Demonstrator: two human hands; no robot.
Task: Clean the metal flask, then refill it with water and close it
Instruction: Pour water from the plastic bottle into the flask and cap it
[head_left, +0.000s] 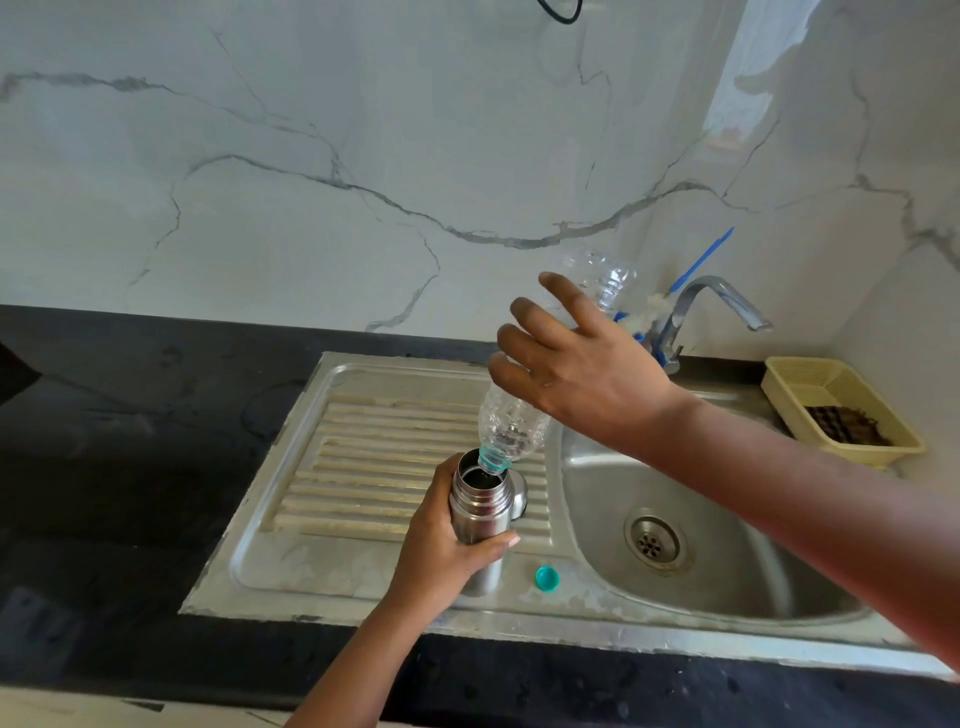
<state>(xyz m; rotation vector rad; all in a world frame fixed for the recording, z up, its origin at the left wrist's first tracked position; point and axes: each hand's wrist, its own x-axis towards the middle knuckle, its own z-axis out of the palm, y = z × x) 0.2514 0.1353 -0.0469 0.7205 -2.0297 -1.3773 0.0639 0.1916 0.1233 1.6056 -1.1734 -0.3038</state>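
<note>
Meanwhile, at a kitchen sink (727, 597), a person's left hand (441, 551) wrapped round the metal flask (480, 514), standing it upright on the steel draining board (363, 467), while the right hand (582, 364) grasped an upturned clear plastic bottle (511, 426), its neck set at the flask's open mouth. The refill looked under way, with closing not yet done. Spillage seemed the main risk: the bottle's neck rested at the rim's near edge, so a slight slip or a gulping surge could have sent water down the flask's side, and overfilling was possible. The bottle's teal cap (547, 578) lay just beside the flask's base. A rounded metal piece (518, 500) behind the flask, perhaps its lid, was mostly hidden. The water level inside could not be made out, and the right hand covered the bottle's middle.
</note>
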